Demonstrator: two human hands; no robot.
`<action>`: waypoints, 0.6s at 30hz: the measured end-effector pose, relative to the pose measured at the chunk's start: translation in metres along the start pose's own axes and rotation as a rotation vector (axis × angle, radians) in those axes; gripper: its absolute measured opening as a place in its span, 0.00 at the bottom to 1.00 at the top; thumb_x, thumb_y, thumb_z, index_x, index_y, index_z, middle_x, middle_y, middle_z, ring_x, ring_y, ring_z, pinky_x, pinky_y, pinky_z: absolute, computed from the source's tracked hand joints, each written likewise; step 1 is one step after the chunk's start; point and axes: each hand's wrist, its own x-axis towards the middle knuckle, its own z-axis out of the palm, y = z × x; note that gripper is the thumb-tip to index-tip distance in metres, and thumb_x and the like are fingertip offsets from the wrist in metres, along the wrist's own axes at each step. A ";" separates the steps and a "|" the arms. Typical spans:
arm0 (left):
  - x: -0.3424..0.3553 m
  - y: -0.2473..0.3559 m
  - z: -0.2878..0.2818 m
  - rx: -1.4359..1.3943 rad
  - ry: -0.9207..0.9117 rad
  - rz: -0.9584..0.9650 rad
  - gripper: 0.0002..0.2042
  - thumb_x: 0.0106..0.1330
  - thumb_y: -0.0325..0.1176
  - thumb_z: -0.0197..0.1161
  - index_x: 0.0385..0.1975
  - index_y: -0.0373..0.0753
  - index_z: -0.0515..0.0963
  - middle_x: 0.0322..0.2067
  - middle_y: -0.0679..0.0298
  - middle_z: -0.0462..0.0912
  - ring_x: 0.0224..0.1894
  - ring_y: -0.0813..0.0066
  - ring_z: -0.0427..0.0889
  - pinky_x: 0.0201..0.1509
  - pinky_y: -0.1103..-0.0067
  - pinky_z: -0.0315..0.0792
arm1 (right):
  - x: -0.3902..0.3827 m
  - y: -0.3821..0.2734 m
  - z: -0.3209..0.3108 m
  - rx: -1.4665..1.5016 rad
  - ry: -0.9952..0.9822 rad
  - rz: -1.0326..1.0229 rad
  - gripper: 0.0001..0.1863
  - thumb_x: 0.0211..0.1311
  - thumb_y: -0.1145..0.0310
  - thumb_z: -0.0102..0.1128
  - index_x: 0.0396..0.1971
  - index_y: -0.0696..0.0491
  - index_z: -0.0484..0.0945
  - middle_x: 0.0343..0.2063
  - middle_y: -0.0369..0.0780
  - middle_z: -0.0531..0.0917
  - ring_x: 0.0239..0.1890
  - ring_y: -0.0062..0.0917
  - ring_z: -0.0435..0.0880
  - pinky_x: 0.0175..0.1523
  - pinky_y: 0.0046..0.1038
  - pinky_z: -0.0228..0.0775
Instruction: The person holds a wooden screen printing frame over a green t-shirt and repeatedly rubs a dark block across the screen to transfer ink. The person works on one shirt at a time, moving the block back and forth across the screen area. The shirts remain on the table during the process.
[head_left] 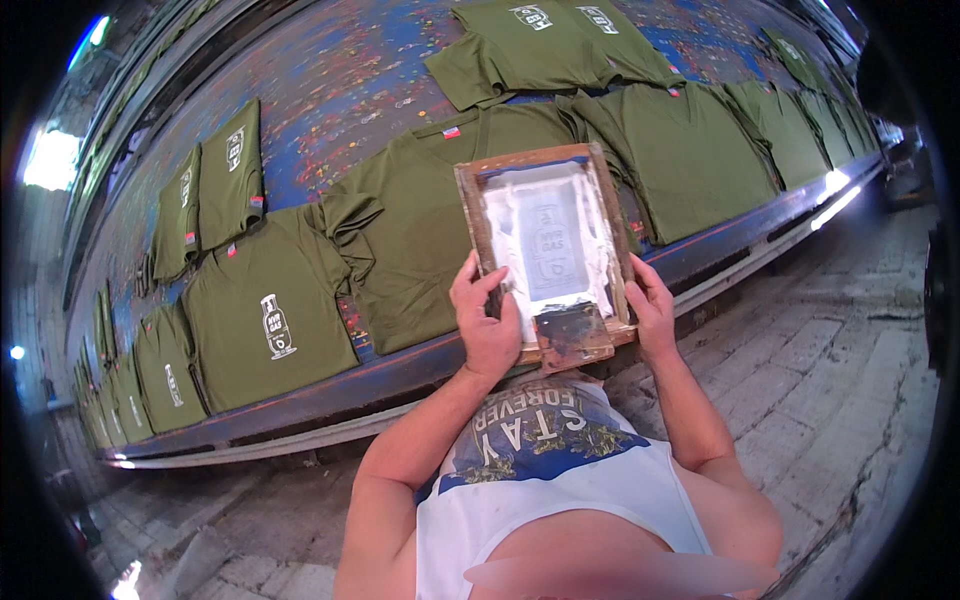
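A wooden screen-printing frame (483, 215) is held between my hands over a green T-shirt (420, 190), covering its right part. White ink is smeared around a pale bottle-shaped stencil on its mesh. A stained, dark squeegee (572, 333) lies at the frame's near end. My left hand (487, 315) grips the frame's near left side, its thumb and fingers bent around the wood. On the opposite side my right hand (652, 303) clasps the near right edge. Left of that shirt lies another green T-shirt (270, 310) bearing a white bottle-shaped print.
Several green shirts line the long, paint-spattered blue table (350, 90). A folded printed shirt (232, 170) lies farther back at left, another pair of printed shirts (560, 45) at the far side. Rightward lies an unprinted shirt (690, 160). Paved floor (800, 370) runs along the table's near edge.
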 end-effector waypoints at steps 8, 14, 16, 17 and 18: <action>0.012 -0.008 0.038 0.088 0.080 -0.016 0.17 0.65 0.16 0.71 0.53 0.36 0.90 0.75 0.39 0.79 0.76 0.43 0.77 0.82 0.58 0.68 | 0.048 0.017 -0.038 -0.148 -0.066 -0.164 0.31 0.84 0.73 0.65 0.81 0.66 0.71 0.70 0.42 0.81 0.69 0.24 0.82 0.76 0.31 0.74; 0.013 -0.023 0.031 0.110 0.127 -0.075 0.13 0.66 0.17 0.72 0.49 0.36 0.90 0.76 0.37 0.78 0.78 0.43 0.77 0.85 0.58 0.66 | 0.070 0.024 -0.026 -0.165 -0.165 -0.187 0.32 0.82 0.75 0.67 0.80 0.66 0.72 0.73 0.44 0.77 0.72 0.28 0.81 0.78 0.33 0.73; 0.011 -0.029 0.033 0.096 0.137 -0.087 0.12 0.67 0.18 0.73 0.49 0.36 0.90 0.76 0.37 0.77 0.78 0.43 0.77 0.85 0.58 0.66 | 0.072 0.026 -0.026 -0.220 -0.165 -0.211 0.32 0.81 0.74 0.68 0.79 0.65 0.73 0.72 0.45 0.79 0.72 0.29 0.81 0.78 0.34 0.73; 0.009 -0.031 0.034 0.093 0.140 -0.096 0.12 0.67 0.18 0.73 0.48 0.36 0.89 0.76 0.37 0.77 0.78 0.44 0.77 0.85 0.58 0.66 | 0.073 0.027 -0.026 -0.260 -0.162 -0.227 0.32 0.81 0.73 0.69 0.79 0.65 0.73 0.72 0.46 0.80 0.72 0.31 0.81 0.78 0.34 0.73; 0.008 -0.033 0.035 0.083 0.141 -0.109 0.11 0.67 0.18 0.73 0.48 0.36 0.89 0.76 0.38 0.77 0.79 0.44 0.77 0.85 0.58 0.66 | 0.074 0.027 -0.027 -0.301 -0.163 -0.242 0.32 0.80 0.72 0.70 0.79 0.65 0.73 0.71 0.47 0.80 0.72 0.32 0.81 0.78 0.35 0.73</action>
